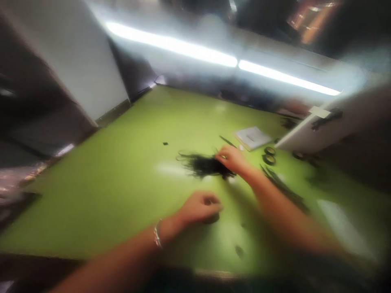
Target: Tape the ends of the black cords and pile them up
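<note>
- Head view: I have a green table (pixel 122 175) across most of my feed, with a tangled bundle of black strands (pixel 198 164) lying near its middle.
- My right hand (pixel 233 159) reaches over the right end of that bundle, its thumb and fingers bent close together at the strands; the blur means I cannot tell whether they grip any. The loose, looping ends fan out to the left.
- My left hand (pixel 201 206) is nearer to me, just below the bundle and apart from it. Its fingers are curled in and the thumb lies close to them; I cannot tell if anything is inside. A bracelet (pixel 157 233) circles that wrist.
- Beyond the right hand I see a thin dark stick (pixel 228 141) and, beside it, a white booklet (pixel 253 138) lying flat.
- To the right of that hand, two rolls of tape (pixel 269 159) sit next to each other, and some long dark strips (pixel 284 185) lie alongside the right forearm.
- A small black square (pixel 165 143) lies by itself, up and left of the bundle.
- Two bright tube lights (pixel 171 42) run end to end above the table's far edge.
</note>
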Demonstrator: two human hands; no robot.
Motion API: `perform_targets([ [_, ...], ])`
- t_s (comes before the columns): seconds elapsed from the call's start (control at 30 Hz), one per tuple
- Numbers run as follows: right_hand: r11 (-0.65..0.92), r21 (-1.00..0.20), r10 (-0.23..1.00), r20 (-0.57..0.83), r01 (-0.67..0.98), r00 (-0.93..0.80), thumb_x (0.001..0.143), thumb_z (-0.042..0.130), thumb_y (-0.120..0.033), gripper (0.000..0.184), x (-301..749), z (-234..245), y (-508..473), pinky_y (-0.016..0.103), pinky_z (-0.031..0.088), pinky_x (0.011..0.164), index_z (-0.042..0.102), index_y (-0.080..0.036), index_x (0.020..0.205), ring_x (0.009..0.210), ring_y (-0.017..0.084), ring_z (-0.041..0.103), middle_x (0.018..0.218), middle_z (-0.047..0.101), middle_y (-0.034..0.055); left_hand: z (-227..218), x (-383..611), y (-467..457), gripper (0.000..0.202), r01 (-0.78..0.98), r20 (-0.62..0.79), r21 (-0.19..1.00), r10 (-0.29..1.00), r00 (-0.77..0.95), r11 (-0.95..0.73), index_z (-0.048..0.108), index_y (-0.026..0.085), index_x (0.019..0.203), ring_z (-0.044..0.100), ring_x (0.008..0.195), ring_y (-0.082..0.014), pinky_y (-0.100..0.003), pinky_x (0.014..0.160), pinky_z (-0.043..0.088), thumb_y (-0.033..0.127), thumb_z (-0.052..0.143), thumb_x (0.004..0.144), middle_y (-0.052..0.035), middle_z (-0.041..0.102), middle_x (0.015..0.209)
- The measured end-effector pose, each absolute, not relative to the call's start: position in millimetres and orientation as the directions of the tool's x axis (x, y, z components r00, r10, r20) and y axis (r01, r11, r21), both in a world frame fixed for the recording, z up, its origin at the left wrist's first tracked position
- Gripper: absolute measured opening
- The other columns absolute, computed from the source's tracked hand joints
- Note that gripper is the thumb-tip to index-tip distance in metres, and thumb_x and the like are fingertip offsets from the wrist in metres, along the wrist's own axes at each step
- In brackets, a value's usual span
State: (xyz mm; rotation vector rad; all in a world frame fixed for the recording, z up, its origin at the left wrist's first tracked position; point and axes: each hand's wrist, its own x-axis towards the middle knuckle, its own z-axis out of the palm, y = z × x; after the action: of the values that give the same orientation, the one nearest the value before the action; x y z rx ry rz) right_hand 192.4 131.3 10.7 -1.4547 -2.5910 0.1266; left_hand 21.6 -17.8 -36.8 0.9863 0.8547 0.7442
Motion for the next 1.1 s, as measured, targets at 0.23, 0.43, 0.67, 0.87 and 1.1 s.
perform_targets([
  [0.23,0.535,-0.108,0.844,0.006,0.838,-0.537,0.084,0.057,-0.012,0.019,165,2,162,0.026,0.04,0.077,0.075,-0.013,0.087,0.085,0.018,0.058,0.087,0.067,0.0094,-29,16,-12,0.034,-0.193,-0.238,0.921,0.881,0.409,0.338,0.064,0.011,0.072,0.039,0.039,-0.0068,-0.02,0.041,0.029,0.044,0.075,0.071,0.0037,0.048,0.043],
  [0.43,0.478,-0.03,0.877,0.062,0.878,-0.476,0.084,0.049,-0.005,0.02,165,22,145,0.027,0.041,0.076,0.068,-0.009,0.088,0.088,0.019,0.057,0.092,0.065,0.0143,-23,16,-16,0.038,-0.169,-0.306,0.909,0.885,0.352,0.381,0.064,0.012,0.076,0.038,0.038,-0.0068,-0.018,0.04,0.023,0.048,0.075,0.071,0.0042,0.047,0.042],
  [0.67,0.336,-0.195,0.923,0.263,0.921,-0.281,0.095,0.039,-0.02,0.019,179,47,88,0.024,0.043,0.073,0.057,-0.017,0.1,0.081,0.015,0.059,0.093,0.066,0.0047,-12,22,-17,0.047,-0.105,-0.39,0.903,0.898,0.205,0.416,0.07,0.014,0.08,0.042,0.042,-0.0091,-0.019,0.041,0.029,0.053,0.081,0.057,0.0037,0.05,0.047],
  [0.87,0.34,-0.681,0.939,0.208,0.649,-0.274,0.087,0.048,-0.017,0.012,185,32,0,0.019,0.044,0.07,0.057,-0.021,0.093,0.075,0.011,0.058,0.083,0.063,-0.0018,-1,23,-17,0.049,-0.025,-0.364,0.93,0.927,0.088,0.367,0.074,0.015,0.077,0.053,0.048,-0.0143,-0.023,0.043,0.042,0.052,0.083,0.046,0.0002,0.061,0.054],
  [1.1,0.353,-0.631,0.935,0.204,0.691,-0.29,0.088,0.056,-0.035,0.023,183,16,-43,0.023,0.044,0.07,0.058,-0.022,0.107,0.071,0.014,0.056,0.083,0.064,-0.0003,-12,21,-15,0.047,0.092,-0.306,0.949,0.951,0.051,0.301,0.076,0.017,0.077,0.063,0.057,-0.0228,-0.031,0.05,0.052,0.05,0.084,0.044,-0.0024,0.068,0.06],
])
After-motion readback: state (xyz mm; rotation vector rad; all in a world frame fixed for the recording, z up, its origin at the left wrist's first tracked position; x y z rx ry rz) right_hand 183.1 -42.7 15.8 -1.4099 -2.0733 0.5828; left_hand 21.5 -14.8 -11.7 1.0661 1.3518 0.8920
